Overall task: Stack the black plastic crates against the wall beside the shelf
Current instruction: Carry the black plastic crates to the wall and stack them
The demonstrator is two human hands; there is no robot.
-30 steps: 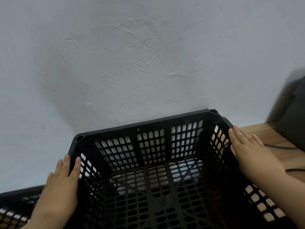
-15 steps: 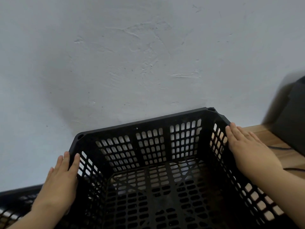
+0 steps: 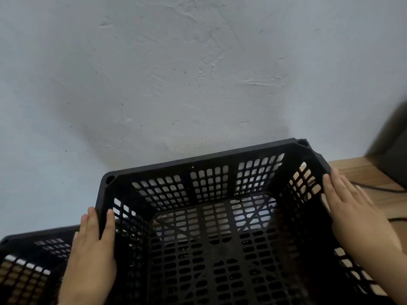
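A black plastic lattice crate (image 3: 211, 166) fills the lower middle of the head view, its far rim close to the pale wall (image 3: 198, 73). My left hand (image 3: 90, 256) is at its left wall: the rim runs between my thumb, which lies inside, and my straight fingers outside. My right hand (image 3: 352, 212) lies flat against the outside of the right wall, fingers straight and pointing toward the wall. A second black crate (image 3: 26, 247) sits lower at the bottom left, partly hidden behind my left hand.
A wooden surface (image 3: 356, 170) lies to the right of the crate, with a thin dark cable (image 3: 378, 189) running across it. A dark box-like object (image 3: 394, 150) stands at the right edge against the wall.
My left thumb has shifted from the outside of the crate's left wall to over its rim. The crate and my right hand have barely moved.
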